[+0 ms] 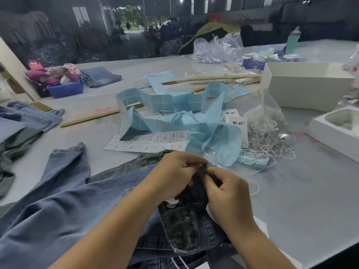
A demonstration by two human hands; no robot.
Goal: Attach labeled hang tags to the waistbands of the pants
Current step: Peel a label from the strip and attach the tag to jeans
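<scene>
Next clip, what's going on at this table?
A person works on a pair of jeans spread on the table. The left hand and right hand both pinch at the waistband. Blue label backing, printed sticker strips, hang tags and a bag of white strings lie just beyond.

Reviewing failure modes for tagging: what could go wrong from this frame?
1. Both the left hand and right hand pinch the jeans at the waistband edge; the working spot is hidden under the fingers, so a missed threading may go unseen.
2. Loose white strings lie tangled beside the hands and might snag.
3. The blue backing paper heaps over the label strip and could bury needed labels.
</scene>
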